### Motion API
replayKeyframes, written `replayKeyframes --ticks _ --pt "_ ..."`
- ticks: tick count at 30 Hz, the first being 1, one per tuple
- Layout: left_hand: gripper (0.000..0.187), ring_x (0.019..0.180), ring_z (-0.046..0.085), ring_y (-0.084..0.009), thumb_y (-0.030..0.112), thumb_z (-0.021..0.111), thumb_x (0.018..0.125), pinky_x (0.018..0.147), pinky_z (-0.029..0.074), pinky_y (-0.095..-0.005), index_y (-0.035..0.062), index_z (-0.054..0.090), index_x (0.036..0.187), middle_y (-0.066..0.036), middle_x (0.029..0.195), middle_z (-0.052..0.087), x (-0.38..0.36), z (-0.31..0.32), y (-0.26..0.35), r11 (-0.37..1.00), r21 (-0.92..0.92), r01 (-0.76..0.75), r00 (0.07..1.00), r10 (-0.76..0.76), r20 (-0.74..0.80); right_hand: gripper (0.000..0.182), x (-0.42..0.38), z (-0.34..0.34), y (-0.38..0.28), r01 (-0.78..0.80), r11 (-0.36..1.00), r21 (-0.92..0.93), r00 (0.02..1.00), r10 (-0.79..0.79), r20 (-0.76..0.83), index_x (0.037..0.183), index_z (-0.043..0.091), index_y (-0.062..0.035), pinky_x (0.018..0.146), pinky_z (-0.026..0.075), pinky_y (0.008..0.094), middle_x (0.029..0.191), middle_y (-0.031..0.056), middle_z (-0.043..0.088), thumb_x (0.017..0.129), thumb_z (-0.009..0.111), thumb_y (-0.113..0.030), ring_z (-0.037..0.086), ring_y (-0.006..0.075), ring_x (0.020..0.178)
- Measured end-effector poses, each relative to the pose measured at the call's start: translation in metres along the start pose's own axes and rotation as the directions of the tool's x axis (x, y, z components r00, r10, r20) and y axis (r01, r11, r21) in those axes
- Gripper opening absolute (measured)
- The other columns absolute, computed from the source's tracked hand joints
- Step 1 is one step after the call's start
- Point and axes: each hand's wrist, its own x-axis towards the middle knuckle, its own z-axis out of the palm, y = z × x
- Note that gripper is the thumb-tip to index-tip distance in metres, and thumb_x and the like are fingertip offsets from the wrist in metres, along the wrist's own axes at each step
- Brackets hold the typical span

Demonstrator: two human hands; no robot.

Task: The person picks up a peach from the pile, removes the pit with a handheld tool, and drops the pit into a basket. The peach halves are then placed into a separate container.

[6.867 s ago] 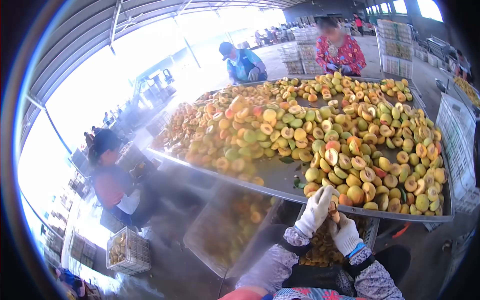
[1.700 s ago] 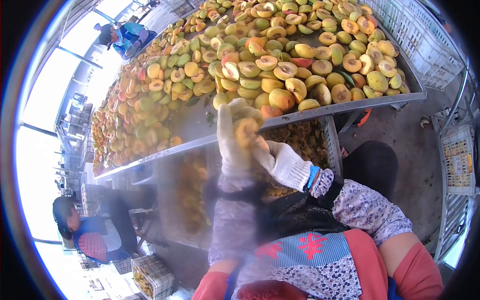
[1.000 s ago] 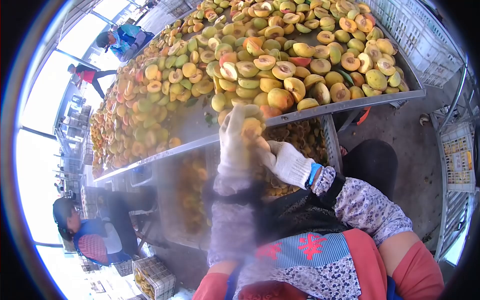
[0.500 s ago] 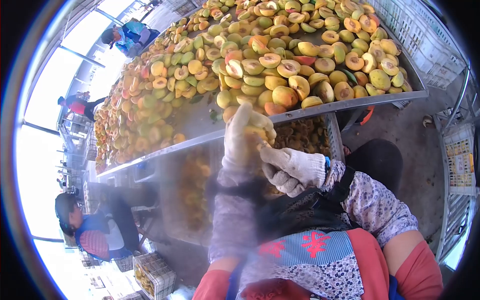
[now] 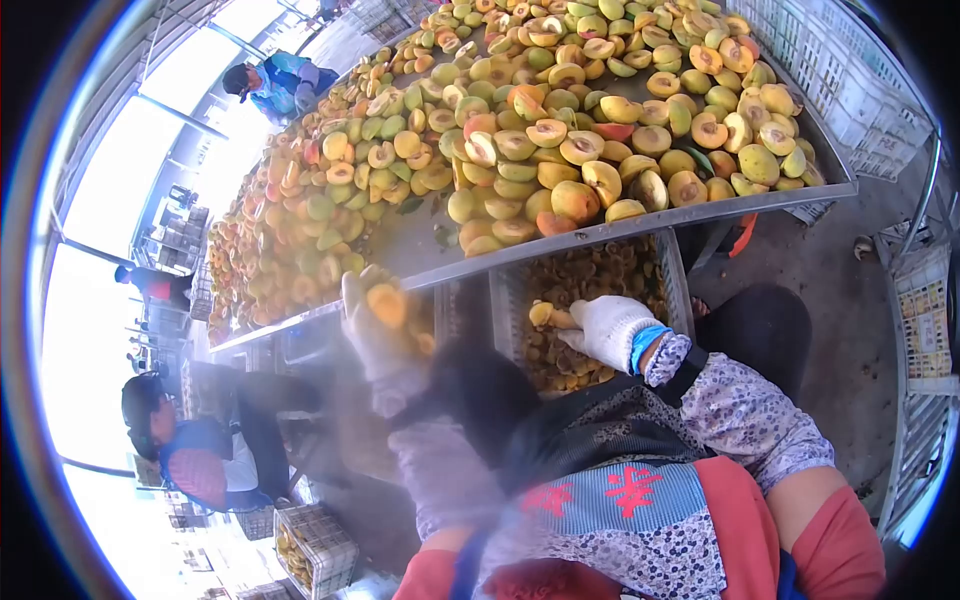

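My left hand (image 5: pixel 385 325), in a pale glove and blurred by motion, is closed around a peach half (image 5: pixel 386 305) just below the front edge of the metal table (image 5: pixel 640 222). My right hand (image 5: pixel 608 330), in a white knit glove, grips a short tan rod-like tool (image 5: pixel 564 319). At its tip sits a yellow lump (image 5: pixel 541 313), perhaps a pit with flesh on it. Right hand and tool are over a crate (image 5: pixel 678 285) of brownish peach pits (image 5: pixel 625 275). Many peach halves (image 5: pixel 575 200) are heaped on the table.
Stacked white crates (image 5: pixel 850 95) stand beyond the table's right side, with another crate (image 5: pixel 918 310) at far right. One person (image 5: pixel 205 455) sits at left; others (image 5: pixel 275 85) are farther back. A crate of fruit (image 5: pixel 315 550) stands on the floor at lower left.
My hands, close together before, have parted. The left moved left and down with the peach half; the right moved slightly right and up, and the yellow lump now shows at its tool's tip.
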Motion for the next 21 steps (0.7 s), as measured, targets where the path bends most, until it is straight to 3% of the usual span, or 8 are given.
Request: replayKeyframes --ticks 1,6,7,11,13,17,20,21 --pt "0.031 0.085 0.066 -0.018 0.035 0.064 0.096 0.07 0.056 -0.0313 0.0066 0.067 0.109 -0.006 0.099 0.069 0.003 -0.012 0.008 0.855 0.477 -0.202 0.976 0.217 0.023 0.044 0.001 0.0 0.0 0.003 1.0 0.004 1.0 -0.003 -0.002 0.105 0.065 -0.0032 0.081 0.051 0.0494 0.094 0.0238 0.07 0.096 0.055 -0.046 0.066 0.0412 0.096" --pt "0.045 0.071 0.054 -0.0088 0.039 0.068 0.093 0.061 0.043 -0.0254 -0.0034 0.067 0.11 -0.003 0.084 0.065 -0.006 0.049 0.032 0.779 0.624 0.062 0.994 0.009 -0.11 0.041 0.012 -0.002 -0.004 0.003 0.993 0.119 0.979 0.021 -0.203 0.103 0.067 -0.0057 0.086 0.052 0.0507 0.1 0.0209 0.07 0.093 0.054 -0.043 0.066 0.0394 0.097" --pt "0.048 0.073 0.055 -0.0093 0.042 0.069 0.092 0.063 0.044 -0.0268 -0.0036 0.069 0.109 -0.003 0.083 0.066 0.016 0.042 0.002 0.707 0.7 -0.1 0.995 0.08 0.061 0.039 0.014 -0.002 -0.003 -0.005 0.992 0.127 0.974 0.033 -0.224 0.104 0.067 -0.0062 0.086 0.052 0.0509 0.1 0.0204 0.07 0.094 0.054 -0.042 0.066 0.0393 0.096" --pt "0.065 0.103 0.066 -0.0368 0.056 0.066 0.085 0.093 0.049 -0.0411 -0.0009 0.066 0.117 -0.021 0.104 0.071 0.039 0.102 -0.028 0.27 0.939 -0.214 0.975 0.002 0.222 0.043 0.015 -0.006 0.002 -0.002 0.997 0.074 0.947 0.026 -0.321 0.099 0.062 -0.0023 0.079 0.052 0.0514 0.088 0.0237 0.069 0.095 0.057 -0.044 0.066 0.043 0.088" --pt "0.069 0.117 0.06 -0.0355 0.053 0.066 0.084 0.101 0.045 -0.0442 0.0005 0.059 0.129 -0.02 0.122 0.065 0.051 0.119 -0.044 0.195 0.967 -0.164 0.986 0.055 0.156 0.043 0.016 -0.004 0.003 -0.021 0.997 0.075 0.942 0.045 -0.332 0.1 0.061 -0.0018 0.078 0.052 0.0517 0.087 0.024 0.069 0.095 0.058 -0.044 0.066 0.0431 0.087" --pt "0.066 0.112 0.063 -0.0331 0.046 0.069 0.084 0.098 0.047 -0.0431 0.001 0.057 0.132 -0.018 0.116 0.068 0.082 0.113 -0.069 0.286 0.902 -0.323 0.943 0.014 0.334 0.042 0.011 -0.004 0.009 0.019 0.996 0.089 0.948 0.011 -0.318 0.1 0.06 -0.0013 0.077 0.052 0.0527 0.086 0.0247 0.068 0.093 0.059 -0.043 0.066 0.0437 0.087" --pt "0.049 0.096 0.065 -0.0152 0.032 0.069 0.091 0.081 0.052 -0.031 0.0016 0.059 0.128 -0.007 0.11 0.068 0.083 0.111 -0.046 0.689 0.707 -0.159 0.971 -0.022 0.24 0.042 0.012 -0.005 0.015 0.108 0.991 0.078 0.953 -0.081 -0.291 0.101 0.062 -0.0011 0.075 0.052 0.0515 0.086 0.0251 0.068 0.092 0.06 -0.042 0.066 0.0443 0.085" --pt "0.044 0.086 0.066 -0.0143 0.032 0.068 0.093 0.073 0.054 -0.0302 0.0054 0.058 0.127 -0.005 0.105 0.068 0.078 0.102 -0.044 0.924 0.368 0.105 0.955 -0.196 0.22 0.043 0.019 -0.001 0.019 0.213 0.958 0.192 0.954 -0.161 -0.253 0.102 0.063 -0.0015 0.074 0.051 0.0501 0.084 0.024 0.068 0.094 0.059 -0.043 0.066 0.0429 0.083"
